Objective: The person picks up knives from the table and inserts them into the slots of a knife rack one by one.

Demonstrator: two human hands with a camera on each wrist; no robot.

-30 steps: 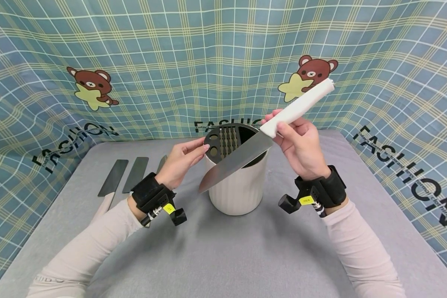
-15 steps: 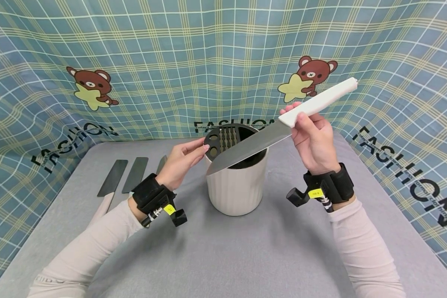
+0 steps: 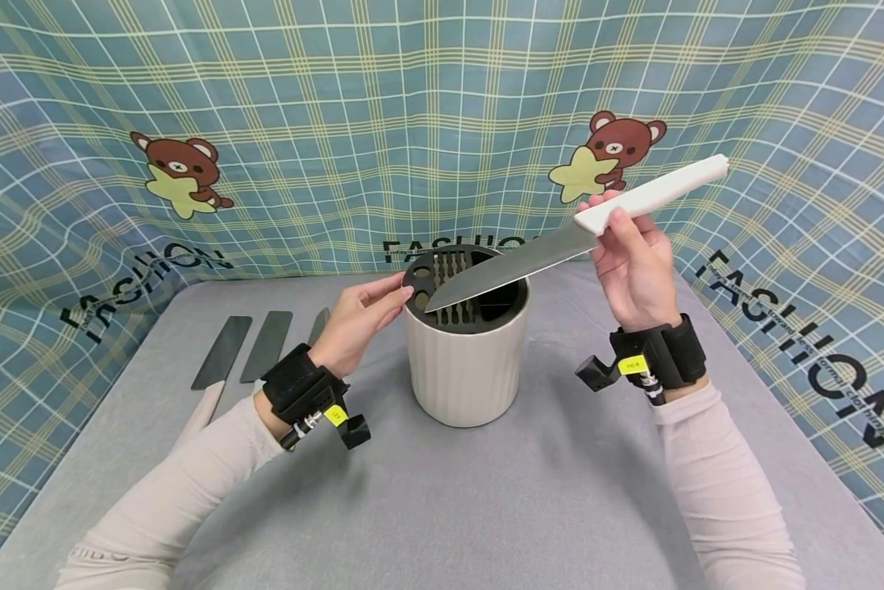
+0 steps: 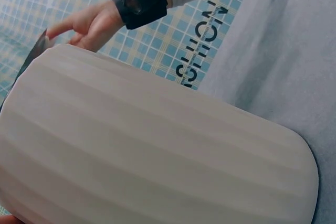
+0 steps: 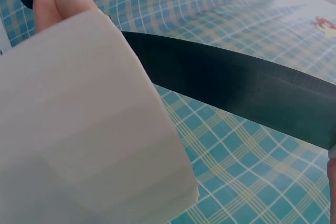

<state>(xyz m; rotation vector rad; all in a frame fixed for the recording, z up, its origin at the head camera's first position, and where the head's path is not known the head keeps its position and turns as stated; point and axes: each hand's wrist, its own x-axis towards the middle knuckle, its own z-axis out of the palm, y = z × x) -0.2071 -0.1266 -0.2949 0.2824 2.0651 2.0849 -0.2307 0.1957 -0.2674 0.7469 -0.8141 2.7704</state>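
Okay, chef's knife (image 3: 559, 244) is over the knife block (image 3: 467, 373), toward the far edge of the table (image 3: 442, 508). My right hand (image 3: 636, 266) pinches its white handle (image 3: 666, 192) near the blade; my left hand (image 3: 356, 321), fingers fairly straight, touches the block's rim. Risk, I reckon: tip points toward my left thumb (image 3: 390, 303), so overshooting could nick it; forward pinch might let the knife roll.

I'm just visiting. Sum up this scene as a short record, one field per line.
Holder: upright on the gray table
Left hand: touches the holder's rim
Right hand: grips the knife by its white handle
Blade: crosses the holder's dark top in the head view; contact unclear
Elsewhere on the table: two dark blades and a third, partly hidden
Backdrop: checked cloth with bears
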